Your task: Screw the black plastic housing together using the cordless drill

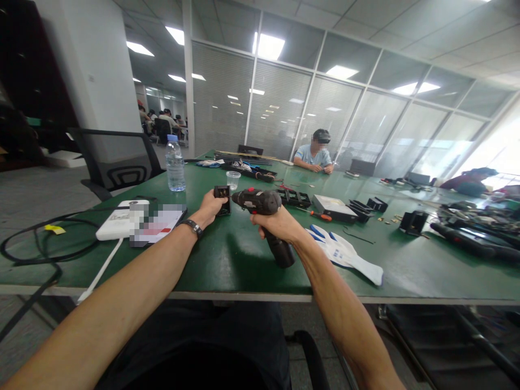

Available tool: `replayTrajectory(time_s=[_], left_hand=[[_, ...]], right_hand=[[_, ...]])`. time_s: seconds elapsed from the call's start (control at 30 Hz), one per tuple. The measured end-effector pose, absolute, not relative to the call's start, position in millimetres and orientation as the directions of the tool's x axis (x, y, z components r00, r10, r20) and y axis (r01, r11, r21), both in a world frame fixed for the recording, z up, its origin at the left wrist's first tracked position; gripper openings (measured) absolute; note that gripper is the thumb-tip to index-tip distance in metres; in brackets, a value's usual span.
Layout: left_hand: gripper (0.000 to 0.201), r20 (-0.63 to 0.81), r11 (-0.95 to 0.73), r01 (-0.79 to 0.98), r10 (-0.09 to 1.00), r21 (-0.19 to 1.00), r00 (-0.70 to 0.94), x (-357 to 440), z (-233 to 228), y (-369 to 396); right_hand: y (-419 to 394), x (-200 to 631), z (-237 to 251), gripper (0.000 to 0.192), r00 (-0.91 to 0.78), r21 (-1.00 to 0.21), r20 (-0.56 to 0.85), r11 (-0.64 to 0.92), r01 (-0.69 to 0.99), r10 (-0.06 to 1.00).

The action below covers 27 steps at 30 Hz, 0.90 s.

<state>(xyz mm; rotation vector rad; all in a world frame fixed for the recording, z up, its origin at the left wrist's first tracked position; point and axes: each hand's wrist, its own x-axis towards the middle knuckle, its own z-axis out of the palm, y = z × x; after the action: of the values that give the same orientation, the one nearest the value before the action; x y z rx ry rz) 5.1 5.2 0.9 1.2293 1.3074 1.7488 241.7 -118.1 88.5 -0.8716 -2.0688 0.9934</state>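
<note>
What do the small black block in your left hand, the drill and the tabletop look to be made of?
Small black block, gripped by the left hand: likely matte plastic or coated metal, unclear. Dark cordless drill in the right hand: moulded plastic, slight sheen, red accents. Green tabletop: smooth, faintly reflective, probably laminate or a mat.

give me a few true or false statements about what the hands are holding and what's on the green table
1. The right hand grips a cordless drill. True.
2. The left hand holds the water bottle. False: it holds a small black part; the bottle stands apart.
3. A white and blue glove lies on the table. True.
4. The plastic cup lies tipped over. False: it stands upright.
</note>
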Motion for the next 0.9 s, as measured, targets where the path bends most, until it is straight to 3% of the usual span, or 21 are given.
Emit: replayTrajectory(time_s=[0.37, 0.9], left_hand=[[0.042, 0.293, -0.309, 0.017, 0.882, 0.951, -0.370, 5.3, 1.4, 3.8], [0.049, 0.273, -0.304, -0.029, 0.890, 0.952, -0.365, 7.5, 7.5, -1.1]], right_hand=[[-115.8, 243.0, 86.0, 0.007, -0.541, -0.825, 0.253, 0.471, 0.313, 0.802], [-118.3, 244.7, 87.9, 0.008, -0.543, -0.845, 0.293, 0.478, 0.237, 0.787]])
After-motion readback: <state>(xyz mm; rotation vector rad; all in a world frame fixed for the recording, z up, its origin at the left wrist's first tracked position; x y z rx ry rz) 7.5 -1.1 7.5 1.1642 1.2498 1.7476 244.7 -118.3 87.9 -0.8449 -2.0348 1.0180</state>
